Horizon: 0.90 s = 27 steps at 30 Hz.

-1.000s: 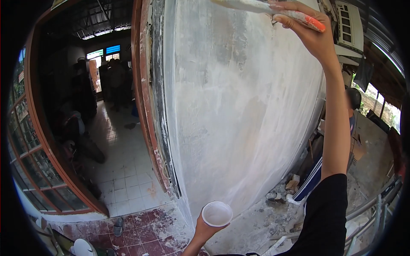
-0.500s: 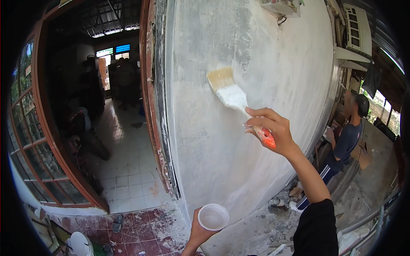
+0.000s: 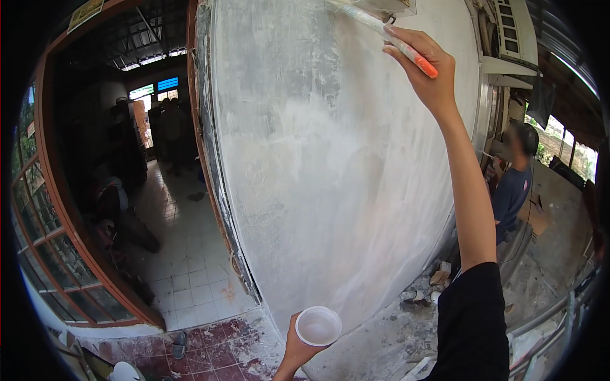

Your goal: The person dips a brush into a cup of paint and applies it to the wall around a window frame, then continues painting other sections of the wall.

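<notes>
My right hand (image 3: 427, 68) is raised at the upper right, its fingers closed around a paintbrush (image 3: 368, 19) with a white-smeared handle and an orange end. The brush points up and left along the wall (image 3: 298, 184); its bristles are cut off by the top of the view. Patchy grey and whitish paint covers that wall. Low in the view, my left hand (image 3: 297, 349) grips a white plastic cup (image 3: 319, 326) from its left side, with pale liquid inside. The cup stays upright, close to the wall's foot.
To the left, a brown-framed doorway (image 3: 197, 146) opens onto a dim tiled room. A person in dark clothes (image 3: 511, 190) stands at the right. A sandal (image 3: 179, 345) lies on the red tiles, and pipes (image 3: 546, 330) run along the lower right.
My right hand has swept the paintbrush upward, from the middle of the wall to its upper part. My left hand and the cup have hardly moved. The view has shifted slightly.
</notes>
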{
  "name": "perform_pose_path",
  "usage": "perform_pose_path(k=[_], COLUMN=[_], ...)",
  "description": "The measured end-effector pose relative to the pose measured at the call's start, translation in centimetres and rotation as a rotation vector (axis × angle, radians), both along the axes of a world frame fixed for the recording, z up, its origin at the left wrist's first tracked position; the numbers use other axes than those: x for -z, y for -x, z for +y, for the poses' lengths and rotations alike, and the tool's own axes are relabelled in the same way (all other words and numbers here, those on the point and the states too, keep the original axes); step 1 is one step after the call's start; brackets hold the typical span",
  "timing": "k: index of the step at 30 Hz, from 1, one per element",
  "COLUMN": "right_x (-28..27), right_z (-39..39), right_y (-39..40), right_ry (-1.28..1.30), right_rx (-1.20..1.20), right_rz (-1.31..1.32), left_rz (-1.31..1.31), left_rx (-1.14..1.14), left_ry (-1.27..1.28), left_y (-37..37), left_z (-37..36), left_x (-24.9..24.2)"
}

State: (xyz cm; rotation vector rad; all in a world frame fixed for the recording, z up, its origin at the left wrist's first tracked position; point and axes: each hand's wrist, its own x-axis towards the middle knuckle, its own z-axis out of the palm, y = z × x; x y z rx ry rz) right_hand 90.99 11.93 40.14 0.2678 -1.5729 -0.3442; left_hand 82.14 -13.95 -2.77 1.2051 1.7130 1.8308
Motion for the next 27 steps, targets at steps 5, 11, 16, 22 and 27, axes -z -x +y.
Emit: perform_pose_path(k=[5,11,16,22,27], right_x=[5.4,11.6,7.0,-2.6,-6.7], right_z=[-0.6,-1.3,-0.4,0.7,0.6], right_y=[1.3,-3.7,-8.1,-6.4,-4.4], right_ry=[0.208,0.405,0.512,0.677,0.589], right_rx=[-0.137,-0.102,-0.141,-0.075,-0.041], right_rz=[-0.224,-0.581,-0.522,-0.880,-0.797], left_rz=[-0.066,-0.030,0.008,0.024,0.028], left_rx=[0.041,-0.009,0.010,0.058,0.044], left_ry=[-0.039,-0.011,-0.016,-0.041,-0.032], left_y=[-0.5,0.4,0.2,-1.0,-0.9], left_z=[-0.6,-0.8,0.0,0.2,-0.7], left_x=[-0.5,0.0,-0.4,-1.5,-0.6])
